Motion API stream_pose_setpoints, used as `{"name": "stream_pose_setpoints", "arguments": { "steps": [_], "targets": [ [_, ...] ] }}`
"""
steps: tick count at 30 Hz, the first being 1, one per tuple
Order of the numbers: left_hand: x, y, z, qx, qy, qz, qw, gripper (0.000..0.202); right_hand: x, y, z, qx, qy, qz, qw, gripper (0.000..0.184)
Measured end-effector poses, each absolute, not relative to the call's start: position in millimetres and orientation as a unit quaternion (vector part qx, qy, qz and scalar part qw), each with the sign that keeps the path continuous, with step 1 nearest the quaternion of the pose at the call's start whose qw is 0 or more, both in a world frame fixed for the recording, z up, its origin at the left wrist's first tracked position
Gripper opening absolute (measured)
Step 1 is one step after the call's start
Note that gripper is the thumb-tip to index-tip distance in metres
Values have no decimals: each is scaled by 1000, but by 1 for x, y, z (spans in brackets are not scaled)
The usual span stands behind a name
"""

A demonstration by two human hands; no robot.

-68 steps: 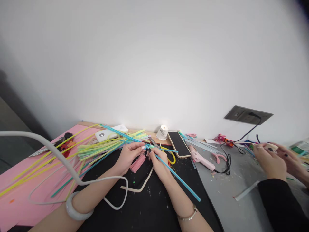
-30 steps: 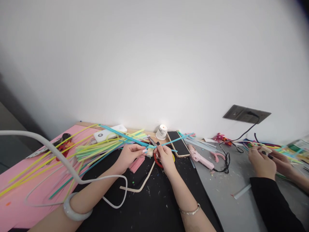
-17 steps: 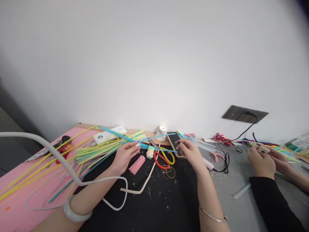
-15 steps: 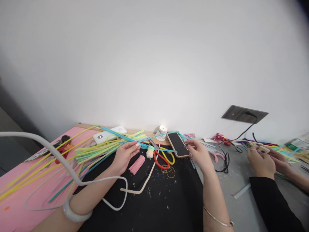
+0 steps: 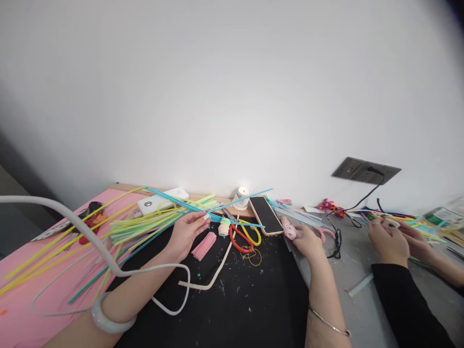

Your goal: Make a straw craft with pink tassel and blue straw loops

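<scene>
My left hand is closed in a pinch on light blue pipe cleaners, whose ends fan out both ways. My right hand, fingers closed, grips a pale pink crumpled bundle just right of a smartphone; its exact kind is unclear. Between my hands, on the black mat, are a short bundle of pink pipe cleaners, a small cream figure with a green and blue band, and pliers with red and yellow handles. A bent cream pipe cleaner lies nearer.
A white cable loops across my left forearm. Green and yellow pipe cleaners and a white power bank are at left. A paper cup stands by the wall. At right, another person's hands work beside a black cord.
My right hand has moved slightly right and toward me, and the pink bundle now shows in its fingers. The loose blue pipe cleaner end has swung up. My left hand stays nearly still.
</scene>
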State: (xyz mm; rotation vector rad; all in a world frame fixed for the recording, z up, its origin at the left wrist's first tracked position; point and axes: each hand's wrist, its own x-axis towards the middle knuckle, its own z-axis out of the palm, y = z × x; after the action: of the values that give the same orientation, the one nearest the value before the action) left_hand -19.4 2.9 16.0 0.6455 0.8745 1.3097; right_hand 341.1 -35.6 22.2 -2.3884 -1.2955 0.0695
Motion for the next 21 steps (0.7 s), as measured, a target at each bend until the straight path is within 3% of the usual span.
{"name": "stream_pose_setpoints", "arguments": {
  "steps": [6,10,16,21],
  "targets": [
    [-20,3,14,293,389,577,655,28,329,-45,45,-886,-412,-16,212,37],
    [-20,4,12,315,391,573,648,33,322,-48,53,-850,-433,-11,298,31],
    [-18,3,14,360,403,577,612,38,300,-54,58,-667,-514,252,476,24],
    [-14,1,15,383,410,564,606,35,277,-57,60,-599,-516,397,466,26]
  ]
}}
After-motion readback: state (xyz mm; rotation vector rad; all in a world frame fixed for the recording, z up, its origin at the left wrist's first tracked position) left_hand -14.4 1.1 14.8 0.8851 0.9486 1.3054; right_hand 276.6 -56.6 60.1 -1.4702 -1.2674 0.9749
